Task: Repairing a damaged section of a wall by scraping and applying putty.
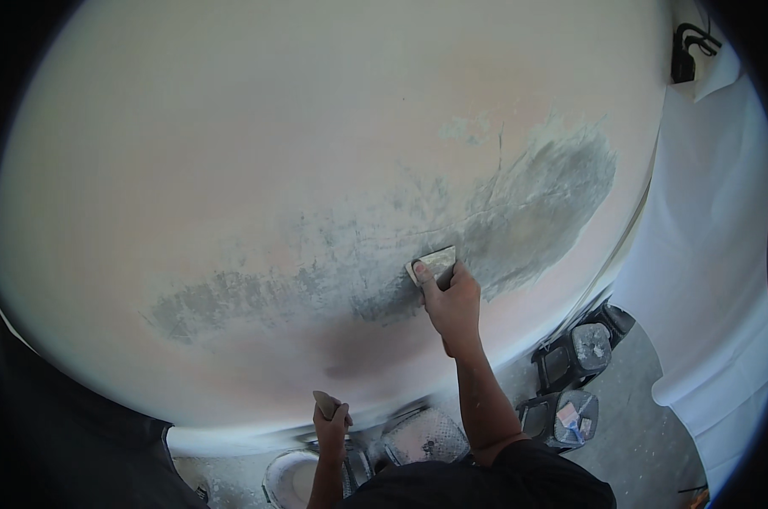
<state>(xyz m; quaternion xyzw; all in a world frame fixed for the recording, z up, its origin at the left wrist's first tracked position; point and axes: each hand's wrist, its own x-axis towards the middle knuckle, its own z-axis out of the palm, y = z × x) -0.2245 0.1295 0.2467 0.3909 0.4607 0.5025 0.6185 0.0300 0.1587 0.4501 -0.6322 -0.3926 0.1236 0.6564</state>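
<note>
Before me is a large pale surface [231, 127], cream and pinkish, with a long smeared patch of grey filler [541, 212] across its lower middle. My right hand [453, 310] grips a putty knife [438, 260], thumb on its near face, and the blade lies at the grey patch. Lower down, my left hand [333, 428] is closed round a second putty knife [323, 402], held near the surface's bottom edge. Most of that tool is covered by the fingers. A thin crack-like line runs through the filler above my right hand.
Dusty dark stools [589, 346] stand on the concrete floor [642, 424] at lower right; a paintbrush [574, 421] lies on one. A round pale bucket [289, 477] is at my lower left. White sheeting [698, 246] hangs on the right, black cloth [78, 441] on the left.
</note>
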